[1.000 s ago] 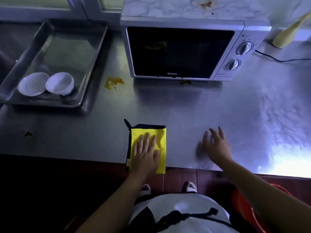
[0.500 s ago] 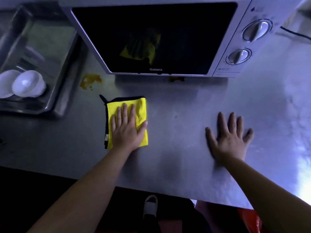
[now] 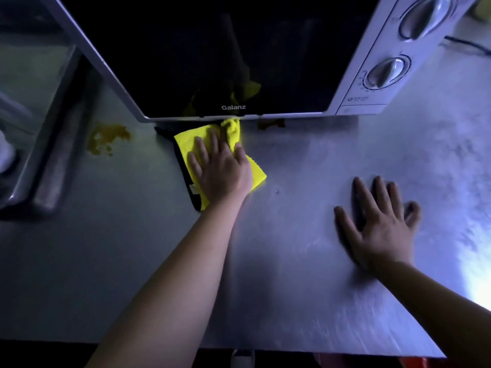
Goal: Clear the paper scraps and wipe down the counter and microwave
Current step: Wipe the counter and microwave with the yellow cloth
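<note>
**Head view: cloth at the microwave's foot, a stain on either side**

Head camera looks down on the steel counter (image 3: 292, 288), where the left hand (image 3: 220, 168) lies flat on a yellow cloth (image 3: 256, 175). Its fingers are straight and spread, pressing down rather than gripping. The cloth's far edge is bunched against the bottom front edge of the microwave (image 3: 372, 75). Its long axis runs away from the person, with the far end leaning a little left.

The right hand (image 3: 382, 229) is well apart to the right, palm down on bare metal with fingers splayed. It holds nothing and looks to be bracing.

Two marks flank the cloth:
- An orange smear (image 3: 107, 139) sits on the counter to its left, between the cloth and the tray (image 3: 47, 128).
- A smaller brown spot (image 3: 271, 124) sits just right of the cloth's far corner, tucked under the microwave's front edge.

The brown spot is the nearer one, so a short sideways push to the right along the microwave's foot would likely reach it first. The left hand alone is placed to wipe either mark. No paper scraps show.
</note>
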`<state>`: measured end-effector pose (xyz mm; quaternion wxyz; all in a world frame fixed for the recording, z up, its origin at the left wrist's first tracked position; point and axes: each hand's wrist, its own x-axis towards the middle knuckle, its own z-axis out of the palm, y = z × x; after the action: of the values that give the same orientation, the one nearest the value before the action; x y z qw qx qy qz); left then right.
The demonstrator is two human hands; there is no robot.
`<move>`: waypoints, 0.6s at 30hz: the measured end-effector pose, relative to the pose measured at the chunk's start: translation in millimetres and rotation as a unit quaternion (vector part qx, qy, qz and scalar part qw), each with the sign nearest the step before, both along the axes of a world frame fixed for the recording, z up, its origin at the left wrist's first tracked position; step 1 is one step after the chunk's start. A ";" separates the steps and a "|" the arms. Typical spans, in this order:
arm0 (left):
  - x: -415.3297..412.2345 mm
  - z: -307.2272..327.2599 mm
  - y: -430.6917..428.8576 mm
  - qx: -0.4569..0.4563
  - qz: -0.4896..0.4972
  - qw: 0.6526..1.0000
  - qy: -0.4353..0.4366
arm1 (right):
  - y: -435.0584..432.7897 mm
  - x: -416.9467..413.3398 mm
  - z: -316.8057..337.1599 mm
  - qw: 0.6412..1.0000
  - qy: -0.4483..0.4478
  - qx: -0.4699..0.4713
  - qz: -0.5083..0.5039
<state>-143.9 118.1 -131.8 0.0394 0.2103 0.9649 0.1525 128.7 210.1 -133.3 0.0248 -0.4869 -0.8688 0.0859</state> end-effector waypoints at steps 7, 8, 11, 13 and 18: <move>41.5 2.9 79.2 0.035 -0.043 0.998 -0.040 | -1.3 0.4 -2.2 1.000 0.017 0.017 0.001; 45.5 2.3 86.7 0.032 -0.052 0.997 -0.037 | -0.6 0.2 -3.0 1.000 0.019 0.019 0.001; 59.3 2.3 105.4 0.019 -0.129 0.991 -0.020 | 0.0 0.2 -4.6 1.000 0.017 0.023 0.001; 64.3 1.8 114.9 0.002 -0.199 0.980 -0.010 | -0.7 0.4 -5.1 0.999 0.021 0.025 0.000; 58.8 0.8 115.8 -0.043 -0.351 0.935 0.008 | -0.3 -0.1 -3.0 0.999 0.023 0.022 -0.003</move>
<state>-85.1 233.8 -131.1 0.0914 0.5349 0.8355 0.0859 128.5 209.8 -136.3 0.0560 -0.4870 -0.8681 0.0781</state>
